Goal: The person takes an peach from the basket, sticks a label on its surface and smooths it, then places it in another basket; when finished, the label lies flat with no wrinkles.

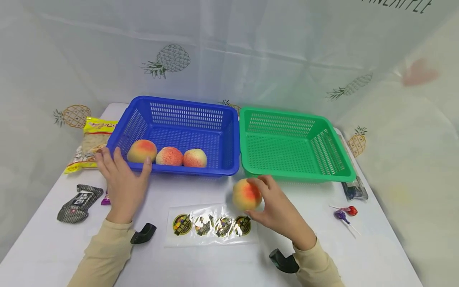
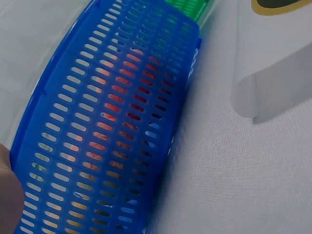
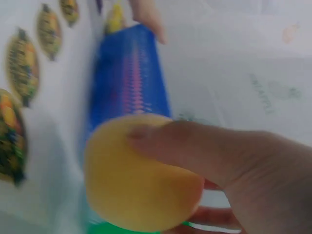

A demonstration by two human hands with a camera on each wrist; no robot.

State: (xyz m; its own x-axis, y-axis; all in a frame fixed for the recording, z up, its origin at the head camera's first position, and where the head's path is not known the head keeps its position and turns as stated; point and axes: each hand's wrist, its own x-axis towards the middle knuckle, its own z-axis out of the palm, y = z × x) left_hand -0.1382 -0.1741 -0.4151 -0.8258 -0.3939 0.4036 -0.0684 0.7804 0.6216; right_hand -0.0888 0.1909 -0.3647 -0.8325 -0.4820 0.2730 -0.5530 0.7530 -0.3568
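Note:
My right hand [image 1: 281, 209] holds a yellow-and-red peach [image 1: 247, 194] by its side, with the thumb and fingers around it. In the head view the peach is just in front of the green basket [image 1: 297, 175]; in the right wrist view the thumb [image 3: 180, 144] presses on the yellow side of the peach [image 3: 131, 185]. At the front left corner of the blue basket [image 1: 193, 170], my left hand [image 1: 125, 187] rests with its fingers spread. Three peaches lie along the front inside this basket, the nearest peach [image 1: 142, 150] beside my left thumb. Only part of the left thumb [image 2: 9, 200] shows in the left wrist view.
A clear plastic bag with round stickers [image 1: 211, 225] lies in front. To the left are a yellow snack bag [image 1: 87, 147] and a dark patterned packet [image 1: 79, 203]. Two lollipops, one a purple lollipop [image 1: 340, 215], and a dark packet [image 1: 355, 190] lie at right.

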